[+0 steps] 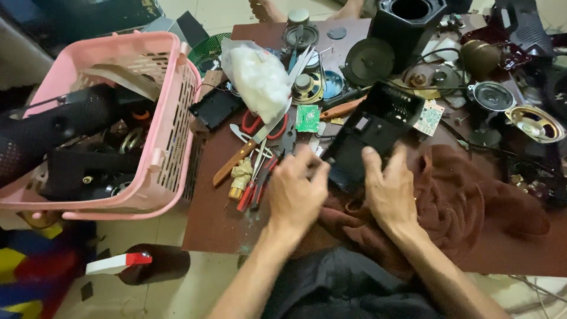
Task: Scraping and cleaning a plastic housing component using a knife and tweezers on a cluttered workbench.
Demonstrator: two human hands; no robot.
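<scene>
A black plastic speaker housing [378, 127] lies tilted on the dark red table, its open side up. My right hand [390, 189] grips its near right edge, thumb on the casing. My left hand [295, 192] is at the housing's near left corner, fingers curled against it; what the fingertips pinch is blurred. Both hands rest over a crumpled brown cloth [466, 207]. Just left of my left hand lie screwdrivers with red handles [251, 192] and a wooden-handled knife [236, 162].
A pink plastic basket [168, 136] full of black speaker parts stands at the left. A white plastic bag [260, 80], red scissors [260, 124], a green circuit board [308, 118], loose speaker cones [491, 95] and a tall black enclosure [407, 26] crowd the table's far side.
</scene>
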